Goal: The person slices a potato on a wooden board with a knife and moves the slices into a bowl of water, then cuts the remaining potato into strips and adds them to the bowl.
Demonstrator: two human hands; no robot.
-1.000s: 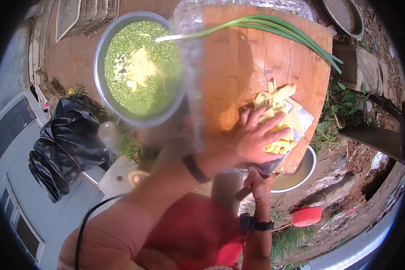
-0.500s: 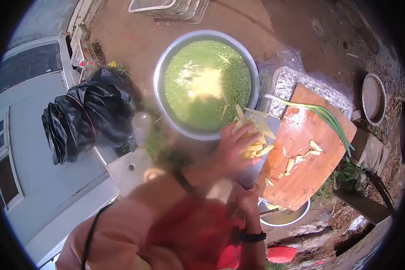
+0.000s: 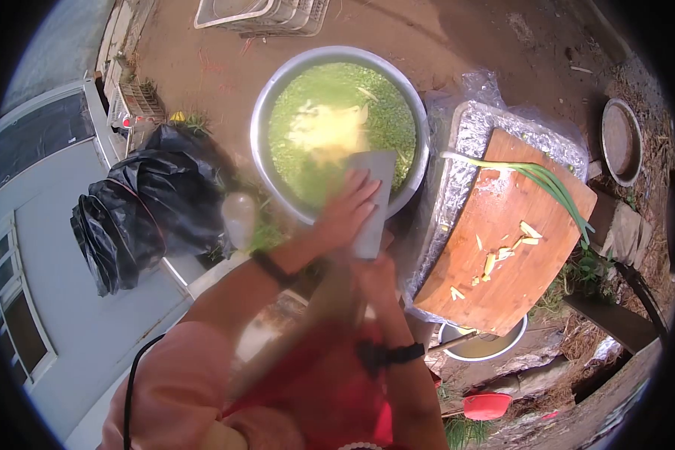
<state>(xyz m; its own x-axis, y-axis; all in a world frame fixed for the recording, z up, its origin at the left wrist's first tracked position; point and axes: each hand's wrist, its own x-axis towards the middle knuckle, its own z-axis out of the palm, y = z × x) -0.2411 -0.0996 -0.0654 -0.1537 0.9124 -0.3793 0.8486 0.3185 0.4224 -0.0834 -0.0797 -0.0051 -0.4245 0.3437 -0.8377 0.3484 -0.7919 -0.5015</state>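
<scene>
A cleaver (image 3: pixel 375 199) slants over the near rim of a large metal basin (image 3: pixel 261 139), its broad grey blade tipped above what is inside. My right hand (image 3: pixel 375 281) is closed around the cleaver's handle. The fingers of my left hand (image 3: pixel 345 214) lie spread against the left side of the blade. The basin holds chopped green vegetable pieces (image 3: pixel 394 109) in greenish liquid. A heap of pale yellow cut strips (image 3: pixel 326 131) sits on top, overexposed by sunlight. More pale yellow strips (image 3: pixel 491 264) are scattered on the wooden cutting board (image 3: pixel 465 225) to the right.
Long green onions (image 3: pixel 551 184) lie across the board, which rests on a plastic-wrapped tray (image 3: pixel 472 124). A smaller pan (image 3: pixel 495 351) stands below the board. Black plastic sheeting (image 3: pixel 146 202) is bundled at left, beside a translucent container (image 3: pixel 238 219). A crate (image 3: pixel 285 19) stands beyond the basin.
The cleaver and both hands have moved left, from beside the board to over the basin. The strips piled on the blade under my left hand are off it, and the basin's yellow heap looks larger.
</scene>
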